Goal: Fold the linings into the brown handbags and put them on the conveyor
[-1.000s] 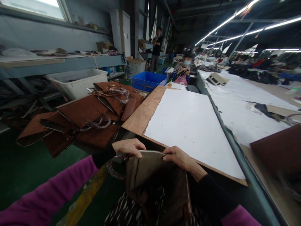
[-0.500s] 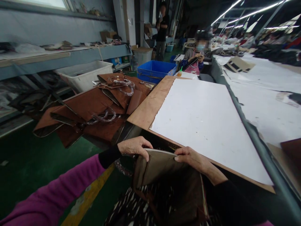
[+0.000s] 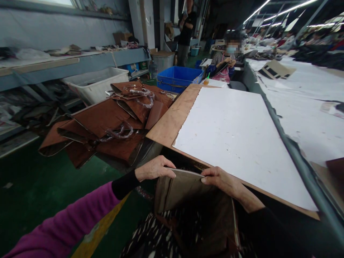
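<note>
1. Bag (image 3: 212,211): 6 o'clock in view, mouth open.
2. Left hand (image 3: 154,167): nearly closed, pinching the rim (image 3: 188,172), bag's 11 o'clock.
3. Right hand (image 3: 223,181): likewise pinching, between 12 and 1.
4. Board (image 3: 174,118): 1 o'clock, under paper (image 3: 239,132).
5. Pile (image 3: 103,116): 10 o'clock.
6. Blue bin (image 3: 174,80): 12.

Wall (image 3: 61,30): pale grey-blue, at left. Window (image 3: 51,2): bright, cropped, upper left. Floor (image 3: 29,175): green, crossed by a worn yellow stripe (image 3: 106,225). Furniture: long bench (image 3: 123,57) along the wall; wooden board (image 3: 172,118) under a white sheet (image 3: 233,125) at centre; long white-topped worktable (image 3: 309,114) at right. Lighting: bright overhead strips (image 3: 258,11), upper right.
</note>
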Demonstrator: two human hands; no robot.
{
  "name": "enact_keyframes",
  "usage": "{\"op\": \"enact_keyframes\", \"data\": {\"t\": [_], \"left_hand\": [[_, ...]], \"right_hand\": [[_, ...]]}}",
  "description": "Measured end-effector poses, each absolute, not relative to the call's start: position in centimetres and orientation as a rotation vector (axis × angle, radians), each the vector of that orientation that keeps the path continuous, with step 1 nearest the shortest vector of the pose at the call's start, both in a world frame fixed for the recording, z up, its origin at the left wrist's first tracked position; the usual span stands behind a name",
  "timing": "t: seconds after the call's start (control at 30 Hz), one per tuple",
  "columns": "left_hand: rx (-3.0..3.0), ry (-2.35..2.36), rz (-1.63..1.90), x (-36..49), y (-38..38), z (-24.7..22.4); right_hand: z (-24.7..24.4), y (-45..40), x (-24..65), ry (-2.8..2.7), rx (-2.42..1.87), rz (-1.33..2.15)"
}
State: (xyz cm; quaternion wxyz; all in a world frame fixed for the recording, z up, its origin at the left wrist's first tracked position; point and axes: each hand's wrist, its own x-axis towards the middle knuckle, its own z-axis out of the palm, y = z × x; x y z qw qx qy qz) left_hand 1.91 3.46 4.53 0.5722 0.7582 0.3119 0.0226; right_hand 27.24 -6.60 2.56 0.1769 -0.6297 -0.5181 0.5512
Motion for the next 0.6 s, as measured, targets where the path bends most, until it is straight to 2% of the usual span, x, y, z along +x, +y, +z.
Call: {"op": "enact_keyframes", "data": {"t": [0.23, 0.5, 0.6], "left_hand": [[1.666, 0.887, -0.003, 2.4, 3.1, 4.3], [2.576, 0.837, 0.049, 3.8, 1.7, 4.6], [2.717, 0.73, 0.081, 4.9, 0.8, 4.4]], "right_hand": [[3.0, -6.6, 26.8, -1.487, -1.804, 1.533], [3.9, -6.6, 26.1, -1.518, -1.866, 1.455], [3.9, -6.6, 26.0, -1.521, -1.859, 1.458]]}}
